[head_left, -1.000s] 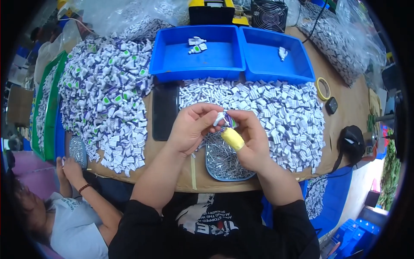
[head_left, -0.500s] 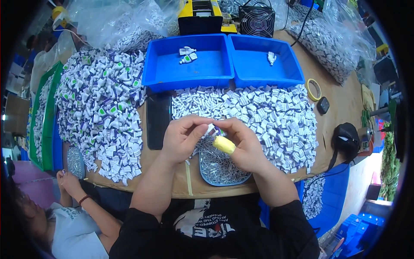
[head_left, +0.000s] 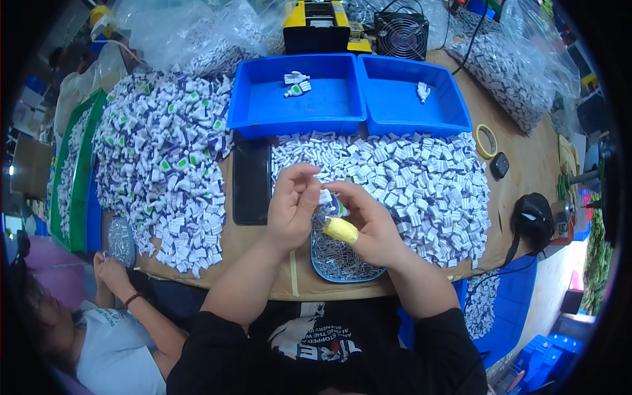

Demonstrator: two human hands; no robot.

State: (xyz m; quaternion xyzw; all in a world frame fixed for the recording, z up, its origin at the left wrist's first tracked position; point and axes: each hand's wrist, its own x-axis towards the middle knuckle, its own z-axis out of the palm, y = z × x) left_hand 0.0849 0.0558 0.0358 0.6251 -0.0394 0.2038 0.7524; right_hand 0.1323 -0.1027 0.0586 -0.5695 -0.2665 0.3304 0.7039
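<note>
My right hand (head_left: 372, 230), its thumb wrapped in yellow tape, grips a small white and purple plastic toy figure part (head_left: 334, 205) with a green patch. Close to its left side is my left hand (head_left: 289, 209), with thumb and fingers drawn together; whatever lies between them is too small to make out. Below my hands sits a blue-grey tray of metal pins (head_left: 342, 262), partly covered by my right hand. Behind them spreads a pile of white and purple parts (head_left: 428, 191).
Two blue bins (head_left: 296, 122) (head_left: 421, 125) with a few assembled pieces stand behind. To the left are a phone (head_left: 251, 187) and a large heap of figure parts (head_left: 164, 151). Tape roll (head_left: 486, 141) and black pouch (head_left: 533, 216) lie right. A co-worker's hands (head_left: 112, 273) are at lower left.
My left fingers have lifted away from the part and point further upward. The part stays in my right hand, showing more of its green patch. The whole view has shifted slightly.
</note>
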